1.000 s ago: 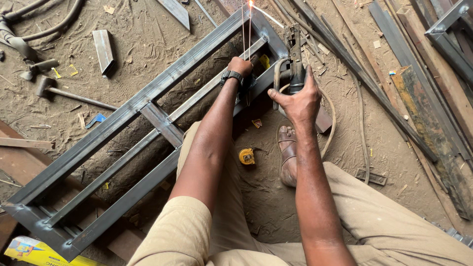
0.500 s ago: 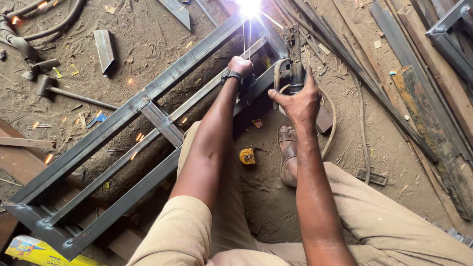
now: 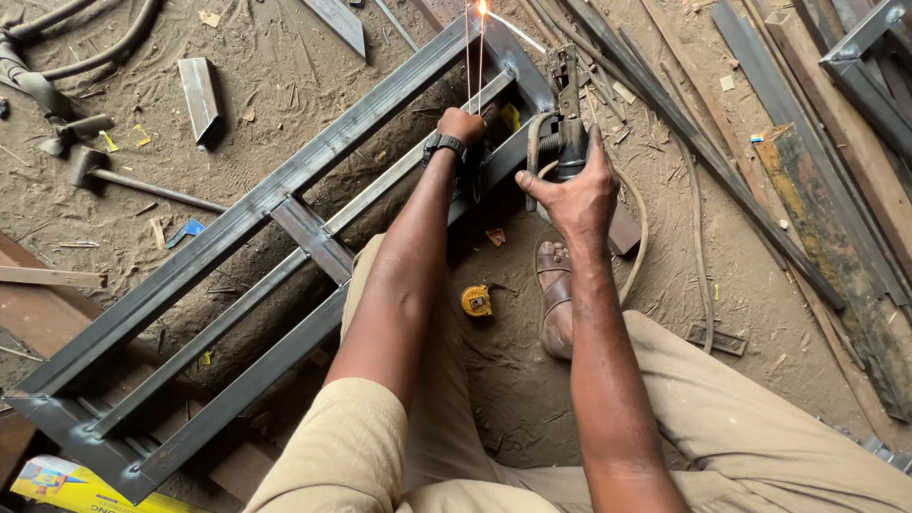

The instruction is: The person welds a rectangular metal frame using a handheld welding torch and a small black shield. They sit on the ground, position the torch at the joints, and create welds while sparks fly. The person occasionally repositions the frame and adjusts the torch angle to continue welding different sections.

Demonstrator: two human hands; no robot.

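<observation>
A long rectangular steel tube frame (image 3: 237,223) lies diagonally on the sandy floor in the head view. My left hand (image 3: 463,123), with a watch on its wrist, is closed on the frame's inner bar near the far end. To its right, my right hand (image 3: 572,195) grips a welding electrode holder (image 3: 567,104) with a cable trailing from it. The thin rod runs up-left from the holder to a small bright spark (image 3: 483,8) at the frame's far corner.
My sandalled foot (image 3: 554,285) rests beside a yellow tape measure (image 3: 477,300). A hammer (image 3: 123,180) and a short steel offcut (image 3: 201,95) lie at the left. Long steel bars and angle irons (image 3: 807,190) fill the right. A yellow box (image 3: 66,484) sits bottom left.
The bright welding flare and scattered sparks of half a second ago have shrunk to a small spark. Both hands have stayed nearly still.
</observation>
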